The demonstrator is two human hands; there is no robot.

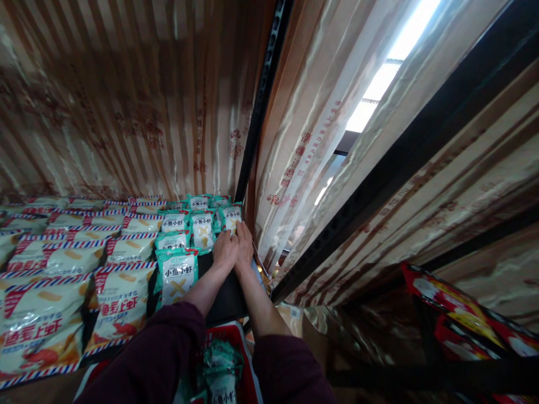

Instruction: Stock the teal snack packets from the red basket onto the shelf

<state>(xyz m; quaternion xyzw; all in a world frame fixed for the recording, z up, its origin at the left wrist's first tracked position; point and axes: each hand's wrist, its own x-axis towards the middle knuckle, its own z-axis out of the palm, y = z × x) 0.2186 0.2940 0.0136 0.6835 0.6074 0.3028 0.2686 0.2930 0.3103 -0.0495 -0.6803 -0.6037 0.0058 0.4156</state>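
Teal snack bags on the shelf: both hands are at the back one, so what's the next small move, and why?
Probably press that teal bag upright against the row behind. Both hands, left hand and right hand, rest at it, and bare dark shelf lies in front for more bags.

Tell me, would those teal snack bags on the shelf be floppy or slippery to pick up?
The teal snack bags look puffed and glossy, so probably light for their size and a bit slippery. Being soft film, they would likely crumple rather than hold shape. Both the left hand and the right hand rest on the back row, where a pushed bag might slide or topple onto its neighbours.
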